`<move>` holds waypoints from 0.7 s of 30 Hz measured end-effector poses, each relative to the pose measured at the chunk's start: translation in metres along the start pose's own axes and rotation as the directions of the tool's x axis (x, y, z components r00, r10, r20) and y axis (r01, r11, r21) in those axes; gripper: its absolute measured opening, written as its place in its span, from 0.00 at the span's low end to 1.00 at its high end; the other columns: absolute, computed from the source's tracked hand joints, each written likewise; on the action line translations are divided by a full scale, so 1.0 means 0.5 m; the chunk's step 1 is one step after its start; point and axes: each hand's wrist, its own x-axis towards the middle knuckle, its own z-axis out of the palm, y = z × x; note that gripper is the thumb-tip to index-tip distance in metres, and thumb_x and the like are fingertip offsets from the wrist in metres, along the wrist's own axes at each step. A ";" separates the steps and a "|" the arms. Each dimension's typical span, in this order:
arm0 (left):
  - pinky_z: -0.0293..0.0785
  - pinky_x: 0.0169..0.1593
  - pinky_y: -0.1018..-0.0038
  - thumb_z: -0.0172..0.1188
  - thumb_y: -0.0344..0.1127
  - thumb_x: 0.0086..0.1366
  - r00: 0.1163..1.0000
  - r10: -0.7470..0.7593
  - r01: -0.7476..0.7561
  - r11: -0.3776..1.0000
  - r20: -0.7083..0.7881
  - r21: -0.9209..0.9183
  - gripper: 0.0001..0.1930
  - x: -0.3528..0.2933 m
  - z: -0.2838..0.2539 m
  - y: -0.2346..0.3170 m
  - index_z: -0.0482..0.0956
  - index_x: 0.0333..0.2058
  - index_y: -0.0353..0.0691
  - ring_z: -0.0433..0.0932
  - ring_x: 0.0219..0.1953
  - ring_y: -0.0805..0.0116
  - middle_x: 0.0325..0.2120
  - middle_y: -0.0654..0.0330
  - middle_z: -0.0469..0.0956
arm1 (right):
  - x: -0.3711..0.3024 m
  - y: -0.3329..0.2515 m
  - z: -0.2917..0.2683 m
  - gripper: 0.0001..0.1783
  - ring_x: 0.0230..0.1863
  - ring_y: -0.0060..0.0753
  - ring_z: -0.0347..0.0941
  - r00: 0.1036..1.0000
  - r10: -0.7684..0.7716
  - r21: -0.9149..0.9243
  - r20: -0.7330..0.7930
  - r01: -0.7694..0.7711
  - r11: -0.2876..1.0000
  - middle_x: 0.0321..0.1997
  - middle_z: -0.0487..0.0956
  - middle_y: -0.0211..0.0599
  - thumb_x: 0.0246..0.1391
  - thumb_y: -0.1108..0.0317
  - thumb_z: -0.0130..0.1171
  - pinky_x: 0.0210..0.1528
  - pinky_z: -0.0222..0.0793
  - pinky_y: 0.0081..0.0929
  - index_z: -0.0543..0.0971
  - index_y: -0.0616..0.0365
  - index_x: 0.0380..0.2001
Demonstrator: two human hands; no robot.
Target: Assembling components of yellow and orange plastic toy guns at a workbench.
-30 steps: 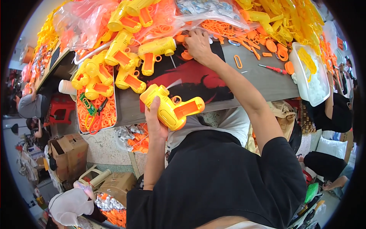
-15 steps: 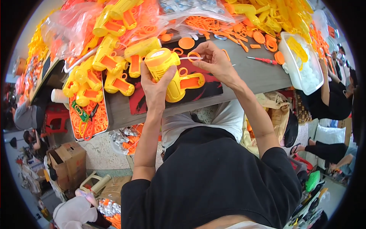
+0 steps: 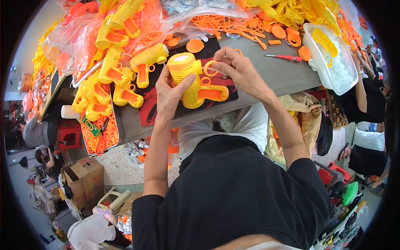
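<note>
My left hand [image 3: 168, 96] is closed around a yellow plastic toy gun body [image 3: 191, 93], with its round pale end facing up and left. An orange trigger piece shows in its handle opening, which points right. My right hand [image 3: 238, 71] pinches an orange ring [image 3: 209, 69] between thumb and fingertips, close to the narrow front end of the gun body. Whether the ring touches that end I cannot tell. Beneath both hands lies a black and red mat [image 3: 151, 109] on the grey table.
More yellow gun bodies [image 3: 110, 64] are piled at the left, above a tray of orange parts with scissors [image 3: 104, 131]. A red screwdriver [image 3: 287, 58], orange discs [image 3: 278, 31] and a white tub [image 3: 348, 85] lie right. Bags of parts line the back. Other people work at both sides.
The gun body has shifted slightly right and turned in my left hand. My right hand has lowered a little, with the orange ring now nearer the body's front end. The head view has shifted slightly.
</note>
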 end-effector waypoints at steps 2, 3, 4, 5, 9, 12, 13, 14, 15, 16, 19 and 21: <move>0.75 0.53 0.75 0.68 0.27 0.60 0.999 0.006 -0.005 0.999 0.032 -0.036 0.28 0.008 0.009 -0.010 0.69 0.57 0.34 0.78 0.49 0.72 0.49 0.57 0.78 | 0.013 0.034 -0.005 0.12 0.39 0.14 0.69 1.000 0.009 0.025 0.002 -0.009 1.000 0.38 0.76 0.27 0.64 0.61 0.59 0.40 0.67 0.16 0.73 0.58 0.42; 0.73 0.56 0.74 0.68 0.29 0.61 0.998 0.015 -0.011 0.997 0.053 -0.075 0.27 0.012 0.009 -0.016 0.69 0.58 0.34 0.77 0.51 0.71 0.50 0.57 0.78 | 0.020 0.043 -0.001 0.12 0.38 0.11 0.69 1.000 0.019 0.049 0.016 -0.020 0.999 0.38 0.76 0.25 0.65 0.59 0.58 0.38 0.66 0.14 0.73 0.57 0.41; 0.73 0.56 0.74 0.68 0.29 0.61 0.998 0.013 -0.009 0.997 0.054 -0.076 0.27 0.017 0.007 -0.024 0.69 0.58 0.34 0.77 0.51 0.71 0.50 0.57 0.78 | 0.023 0.042 0.005 0.12 0.37 0.12 0.70 0.997 0.074 0.117 0.003 -0.074 0.990 0.37 0.77 0.24 0.65 0.59 0.58 0.38 0.67 0.12 0.74 0.56 0.41; 0.70 0.58 0.73 0.67 0.30 0.62 0.996 -0.025 0.033 0.995 0.081 -0.098 0.29 0.021 0.003 -0.032 0.66 0.60 0.34 0.75 0.53 0.70 0.53 0.56 0.75 | 0.023 0.049 0.010 0.12 0.37 0.12 0.70 0.997 0.075 0.117 0.002 -0.075 0.990 0.37 0.77 0.24 0.65 0.59 0.58 0.38 0.67 0.12 0.74 0.56 0.41; 0.65 0.63 0.69 0.67 0.35 0.63 0.996 0.008 0.015 0.967 0.089 -0.253 0.39 0.020 0.009 -0.047 0.54 0.67 0.36 0.73 0.56 0.68 0.59 0.55 0.68 | 0.017 0.070 0.041 0.12 0.37 0.11 0.71 0.995 0.023 0.141 -0.100 -0.009 0.990 0.36 0.77 0.25 0.65 0.61 0.59 0.39 0.68 0.12 0.73 0.58 0.41; 0.68 0.61 0.69 0.70 0.36 0.61 0.988 0.155 -0.154 0.978 -0.003 -0.141 0.47 0.015 0.029 -0.066 0.46 0.69 0.39 0.73 0.55 0.67 0.59 0.55 0.66 | 0.003 0.069 0.070 0.11 0.36 0.11 0.72 0.986 -0.056 -0.023 -0.160 0.052 0.998 0.36 0.77 0.25 0.64 0.64 0.59 0.39 0.69 0.13 0.73 0.59 0.41; 0.68 0.61 0.69 0.70 0.36 0.61 0.988 0.154 -0.153 0.978 -0.007 -0.142 0.47 0.014 0.036 -0.068 0.46 0.69 0.39 0.73 0.55 0.67 0.59 0.55 0.66 | 0.002 0.070 0.074 0.10 0.35 0.12 0.72 0.981 -0.097 -0.062 -0.170 0.087 0.994 0.36 0.77 0.26 0.64 0.65 0.59 0.39 0.70 0.14 0.73 0.60 0.42; 0.70 0.60 0.70 0.71 0.35 0.59 0.983 0.183 -0.185 0.978 -0.023 -0.093 0.49 0.013 0.044 -0.070 0.45 0.70 0.40 0.73 0.54 0.67 0.58 0.55 0.67 | 0.002 0.081 0.076 0.13 0.42 0.15 0.73 0.981 -0.057 0.039 -0.187 0.066 0.997 0.44 0.77 0.31 0.64 0.67 0.58 0.43 0.70 0.16 0.70 0.59 0.47; 0.71 0.58 0.71 0.72 0.35 0.58 0.977 0.212 -0.213 0.976 -0.033 -0.043 0.50 0.014 0.051 -0.071 0.45 0.70 0.40 0.73 0.53 0.67 0.56 0.55 0.67 | 0.005 0.096 0.077 0.13 0.42 0.15 0.73 0.981 -0.055 0.039 -0.188 0.064 0.997 0.44 0.77 0.31 0.64 0.67 0.58 0.43 0.70 0.16 0.70 0.59 0.47; 0.73 0.56 0.73 0.74 0.33 0.56 0.979 0.197 -0.202 0.975 -0.054 -0.097 0.51 0.016 0.055 -0.071 0.46 0.69 0.40 0.73 0.53 0.67 0.56 0.54 0.67 | 0.011 0.110 0.078 0.18 0.49 0.20 0.71 0.965 -0.100 0.060 -0.241 0.117 0.991 0.49 0.74 0.36 0.64 0.66 0.59 0.49 0.70 0.22 0.67 0.60 0.52; 0.73 0.56 0.73 0.71 0.32 0.58 0.953 0.282 -0.292 0.952 -0.112 -0.088 0.45 0.018 0.063 -0.087 0.51 0.68 0.38 0.73 0.52 0.67 0.55 0.55 0.68 | 0.012 0.122 0.076 0.27 0.64 0.29 0.62 0.994 -0.041 0.261 -0.106 0.068 0.963 0.61 0.66 0.42 0.66 0.63 0.55 0.63 0.62 0.31 0.58 0.59 0.63; 0.72 0.55 0.74 0.69 0.31 0.60 0.916 0.358 -0.371 0.928 -0.179 -0.040 0.40 0.022 0.071 -0.118 0.55 0.66 0.37 0.73 0.52 0.68 0.55 0.55 0.68 | 0.003 0.127 0.104 0.25 0.64 0.30 0.65 1.000 -0.012 0.384 -0.027 0.022 0.923 0.60 0.68 0.40 0.70 0.57 0.47 0.64 0.61 0.29 0.59 0.56 0.63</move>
